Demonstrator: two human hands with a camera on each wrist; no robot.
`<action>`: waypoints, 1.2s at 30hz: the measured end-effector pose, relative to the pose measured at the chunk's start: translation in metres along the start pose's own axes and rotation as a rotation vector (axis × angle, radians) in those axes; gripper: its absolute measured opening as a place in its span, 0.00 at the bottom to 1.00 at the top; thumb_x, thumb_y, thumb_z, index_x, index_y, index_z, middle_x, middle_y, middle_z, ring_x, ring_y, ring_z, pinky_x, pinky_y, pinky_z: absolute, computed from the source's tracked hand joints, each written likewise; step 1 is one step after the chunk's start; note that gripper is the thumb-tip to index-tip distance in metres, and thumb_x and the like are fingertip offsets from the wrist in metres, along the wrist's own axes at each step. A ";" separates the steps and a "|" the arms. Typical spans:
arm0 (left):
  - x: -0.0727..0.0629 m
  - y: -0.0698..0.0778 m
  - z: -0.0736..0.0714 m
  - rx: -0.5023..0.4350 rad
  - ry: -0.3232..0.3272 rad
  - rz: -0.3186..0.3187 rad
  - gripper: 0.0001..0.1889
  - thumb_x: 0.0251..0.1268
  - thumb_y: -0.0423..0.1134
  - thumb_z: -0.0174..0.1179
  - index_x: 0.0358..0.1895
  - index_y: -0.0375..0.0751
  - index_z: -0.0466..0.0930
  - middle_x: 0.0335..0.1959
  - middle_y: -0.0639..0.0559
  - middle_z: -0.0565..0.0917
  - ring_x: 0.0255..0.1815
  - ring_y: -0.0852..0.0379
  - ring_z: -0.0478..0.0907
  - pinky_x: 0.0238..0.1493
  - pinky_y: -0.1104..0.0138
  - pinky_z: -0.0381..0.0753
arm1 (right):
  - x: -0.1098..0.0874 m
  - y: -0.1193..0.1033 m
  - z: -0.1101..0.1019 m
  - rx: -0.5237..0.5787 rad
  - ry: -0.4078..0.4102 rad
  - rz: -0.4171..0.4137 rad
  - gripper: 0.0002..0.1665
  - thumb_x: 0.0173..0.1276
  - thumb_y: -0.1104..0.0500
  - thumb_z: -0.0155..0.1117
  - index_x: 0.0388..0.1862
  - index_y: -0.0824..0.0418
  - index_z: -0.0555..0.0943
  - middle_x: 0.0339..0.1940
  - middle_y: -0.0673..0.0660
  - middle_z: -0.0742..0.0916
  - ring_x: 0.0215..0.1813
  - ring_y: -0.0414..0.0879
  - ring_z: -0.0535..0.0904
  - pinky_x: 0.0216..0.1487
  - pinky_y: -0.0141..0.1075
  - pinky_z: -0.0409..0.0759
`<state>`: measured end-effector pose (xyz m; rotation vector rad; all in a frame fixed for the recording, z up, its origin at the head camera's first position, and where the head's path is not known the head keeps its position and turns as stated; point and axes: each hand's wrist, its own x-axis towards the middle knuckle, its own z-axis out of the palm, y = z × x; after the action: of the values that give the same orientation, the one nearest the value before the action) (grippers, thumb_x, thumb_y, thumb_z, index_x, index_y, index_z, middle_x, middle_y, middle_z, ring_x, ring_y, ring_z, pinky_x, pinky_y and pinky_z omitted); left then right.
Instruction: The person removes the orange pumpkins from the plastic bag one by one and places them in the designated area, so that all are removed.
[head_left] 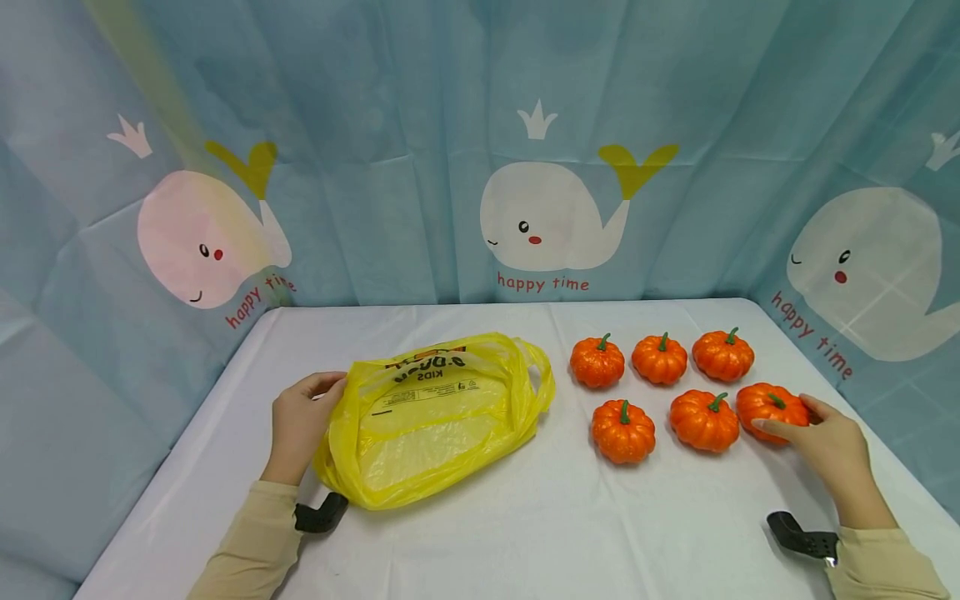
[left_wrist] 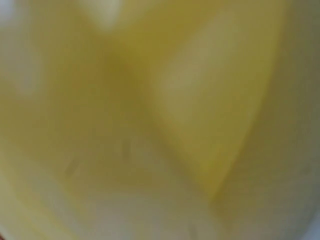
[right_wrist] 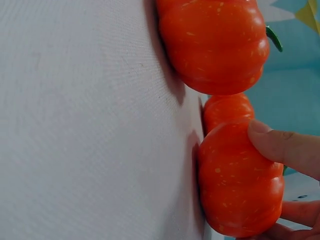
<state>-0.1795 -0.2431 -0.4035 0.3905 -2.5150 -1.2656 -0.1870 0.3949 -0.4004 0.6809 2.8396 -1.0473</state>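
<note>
A yellow plastic bag (head_left: 341, 462) lies on the left half of the table, its mouth spread open and its handle loop toward the right. My left hand (head_left: 298, 427) holds the bag's left edge, with the fingertips hidden behind the plastic. On the right, my right hand (head_left: 836, 446) grips the rightmost small orange pumpkin (head_left: 767, 402), thumb on the near side and fingers on the far side. In the right wrist view that pumpkin (right_wrist: 240, 185) appears to rest on the cloth. Blurred yellow plastic (left_wrist: 150, 115) fills the left wrist view.
Several more pumpkins with green stems stand left of and behind the gripped one, among them a front-row pumpkin (head_left: 703, 422) close beside it and a back-row pumpkin (head_left: 722, 357). A white cloth (head_left: 510, 533) covers the table. Blue whale-print curtains (head_left: 375, 233) enclose the back and sides.
</note>
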 end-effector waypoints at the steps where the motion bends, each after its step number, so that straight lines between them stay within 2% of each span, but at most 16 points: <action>1: 0.000 0.000 0.000 -0.003 0.000 0.003 0.17 0.73 0.47 0.57 0.54 0.40 0.85 0.54 0.42 0.86 0.56 0.46 0.79 0.38 0.88 0.69 | 0.000 0.001 0.000 0.001 -0.001 -0.001 0.59 0.67 0.39 0.63 0.77 0.74 0.46 0.75 0.81 0.55 0.74 0.78 0.51 0.71 0.68 0.56; 29: 0.000 0.001 -0.001 -0.008 -0.015 -0.009 0.18 0.73 0.48 0.57 0.54 0.41 0.85 0.55 0.42 0.85 0.56 0.47 0.79 0.39 0.88 0.69 | -0.002 -0.002 0.000 0.018 -0.019 -0.005 0.58 0.71 0.40 0.60 0.78 0.74 0.42 0.75 0.81 0.54 0.74 0.77 0.51 0.71 0.67 0.57; 33: 0.000 0.002 -0.002 0.002 -0.014 -0.019 0.18 0.73 0.49 0.57 0.55 0.42 0.84 0.55 0.42 0.85 0.57 0.47 0.79 0.40 0.86 0.71 | -0.002 -0.001 0.001 0.014 -0.022 0.003 0.57 0.71 0.40 0.59 0.78 0.73 0.42 0.75 0.81 0.54 0.74 0.77 0.51 0.71 0.68 0.56; 36: 0.000 0.002 -0.002 0.008 -0.022 -0.026 0.19 0.73 0.49 0.56 0.57 0.42 0.83 0.56 0.43 0.85 0.57 0.47 0.79 0.45 0.81 0.75 | -0.001 0.000 0.002 0.012 -0.026 -0.003 0.58 0.71 0.39 0.59 0.78 0.74 0.42 0.75 0.82 0.53 0.74 0.78 0.50 0.71 0.68 0.55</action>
<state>-0.1788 -0.2427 -0.4008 0.4143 -2.5421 -1.2762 -0.1861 0.3930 -0.4020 0.6588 2.8156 -1.0664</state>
